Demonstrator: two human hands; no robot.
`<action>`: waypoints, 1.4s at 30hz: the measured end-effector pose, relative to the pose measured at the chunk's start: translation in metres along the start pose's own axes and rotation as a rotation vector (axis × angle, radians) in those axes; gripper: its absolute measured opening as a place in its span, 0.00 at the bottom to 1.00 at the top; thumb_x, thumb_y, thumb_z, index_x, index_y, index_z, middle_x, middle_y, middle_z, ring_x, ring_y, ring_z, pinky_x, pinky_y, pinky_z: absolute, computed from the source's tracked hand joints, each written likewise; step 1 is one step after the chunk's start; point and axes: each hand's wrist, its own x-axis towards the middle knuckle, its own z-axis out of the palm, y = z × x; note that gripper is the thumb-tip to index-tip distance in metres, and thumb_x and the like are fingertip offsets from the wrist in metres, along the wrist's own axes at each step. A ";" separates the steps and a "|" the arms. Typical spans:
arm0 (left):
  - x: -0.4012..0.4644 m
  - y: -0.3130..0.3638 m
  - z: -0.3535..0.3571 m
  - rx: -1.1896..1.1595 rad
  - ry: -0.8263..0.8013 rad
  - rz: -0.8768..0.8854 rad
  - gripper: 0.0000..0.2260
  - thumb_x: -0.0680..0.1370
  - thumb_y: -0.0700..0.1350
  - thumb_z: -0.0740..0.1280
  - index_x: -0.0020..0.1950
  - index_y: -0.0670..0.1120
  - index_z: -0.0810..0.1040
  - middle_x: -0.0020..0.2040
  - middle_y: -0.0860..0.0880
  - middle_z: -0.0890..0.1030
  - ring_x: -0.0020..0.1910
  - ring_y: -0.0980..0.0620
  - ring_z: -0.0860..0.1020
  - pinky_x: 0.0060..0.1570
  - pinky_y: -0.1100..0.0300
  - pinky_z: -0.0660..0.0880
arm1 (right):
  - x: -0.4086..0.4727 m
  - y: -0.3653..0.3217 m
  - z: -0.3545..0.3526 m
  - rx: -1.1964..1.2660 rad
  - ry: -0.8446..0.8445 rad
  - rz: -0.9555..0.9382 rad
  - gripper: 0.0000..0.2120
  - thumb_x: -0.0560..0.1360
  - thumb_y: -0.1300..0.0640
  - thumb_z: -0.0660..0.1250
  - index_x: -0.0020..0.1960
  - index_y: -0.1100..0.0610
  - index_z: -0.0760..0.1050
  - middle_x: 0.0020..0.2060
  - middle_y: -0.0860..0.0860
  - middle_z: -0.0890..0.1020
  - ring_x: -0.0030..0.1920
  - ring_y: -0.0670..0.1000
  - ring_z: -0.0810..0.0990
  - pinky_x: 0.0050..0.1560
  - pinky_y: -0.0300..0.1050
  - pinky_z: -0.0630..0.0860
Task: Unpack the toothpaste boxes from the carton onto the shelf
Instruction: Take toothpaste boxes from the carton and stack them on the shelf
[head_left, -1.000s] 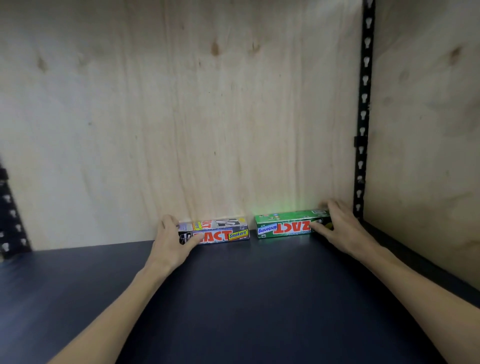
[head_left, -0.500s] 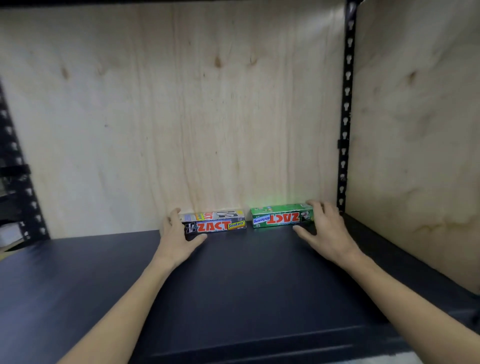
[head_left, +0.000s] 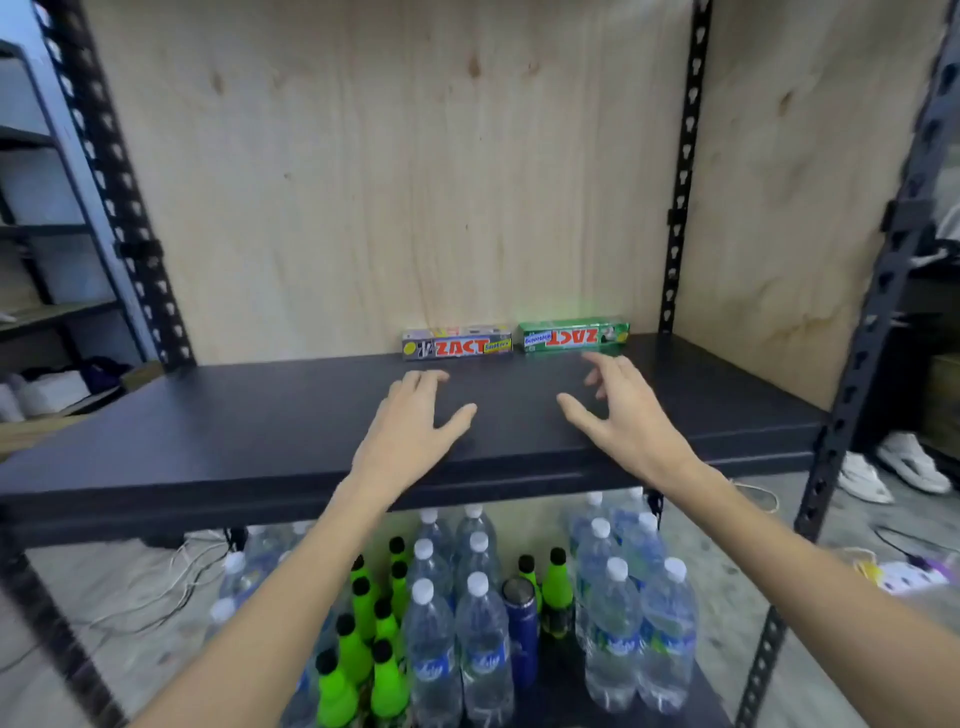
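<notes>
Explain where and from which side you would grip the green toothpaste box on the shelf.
Grip the green toothpaste box across its top and front long faces, near the middle, coming from the front and above. It lies lengthwise against the plywood back panel, so the rear face is blocked. The grey box sits close on its left, probably crowding that end.

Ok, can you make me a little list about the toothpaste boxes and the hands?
grey toothpaste box: lying at the back of the black shelf board, against the plywood back panel
green toothpaste box: beside the grey one, print upside down
left hand: open, empty, off the boxes
right hand: open, empty, off the boxes
</notes>
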 end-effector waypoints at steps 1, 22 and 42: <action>-0.023 0.006 -0.001 -0.003 0.079 0.032 0.22 0.81 0.58 0.63 0.71 0.47 0.72 0.69 0.49 0.73 0.70 0.47 0.69 0.69 0.51 0.66 | -0.020 -0.012 0.004 0.024 0.032 -0.039 0.25 0.77 0.51 0.70 0.70 0.60 0.71 0.51 0.52 0.74 0.51 0.49 0.72 0.62 0.54 0.72; -0.477 -0.135 0.202 -0.004 -0.607 -1.117 0.30 0.76 0.56 0.72 0.67 0.38 0.65 0.64 0.36 0.70 0.61 0.35 0.73 0.59 0.49 0.73 | -0.479 -0.011 0.232 -0.130 -0.846 0.653 0.37 0.78 0.43 0.65 0.79 0.58 0.56 0.69 0.58 0.72 0.67 0.59 0.71 0.67 0.53 0.67; -0.480 -0.181 0.236 0.368 -0.734 -0.593 0.27 0.80 0.65 0.61 0.74 0.50 0.70 0.72 0.44 0.69 0.72 0.44 0.65 0.69 0.47 0.66 | -0.501 -0.038 0.302 -0.376 -0.944 0.523 0.42 0.73 0.34 0.67 0.77 0.56 0.62 0.61 0.56 0.77 0.59 0.54 0.76 0.60 0.50 0.72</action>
